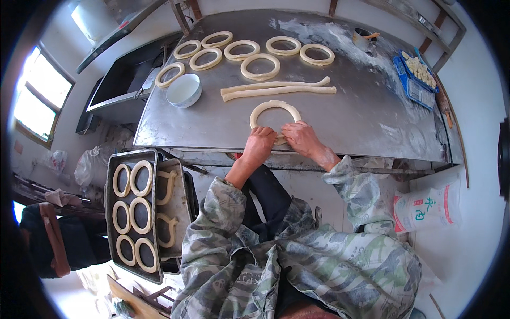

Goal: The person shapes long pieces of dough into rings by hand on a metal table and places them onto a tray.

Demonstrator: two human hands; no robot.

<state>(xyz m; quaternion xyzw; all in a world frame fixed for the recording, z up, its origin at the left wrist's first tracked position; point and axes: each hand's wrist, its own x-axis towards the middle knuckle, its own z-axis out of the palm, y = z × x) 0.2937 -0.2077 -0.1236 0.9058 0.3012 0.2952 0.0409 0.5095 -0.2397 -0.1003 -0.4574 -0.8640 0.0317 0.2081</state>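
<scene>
Close to the table's near edge lies a pale dough ring, its joint toward me. My left hand is closed on the left side of that joint, fingertips on the dough. On the other side my right hand also grips the dough, knuckles up. A bit of dough shows between the two hands; the fingers hide most of the joint. Just beyond the ring, two long dough ropes lie side by side. Farther back rest several finished-looking dough rings.
A white bowl stands at the left of the metal table. Trays of dough rings are stacked at lower left. At the far right are a blue container of dough pieces, a rolling pin and a metal cup.
</scene>
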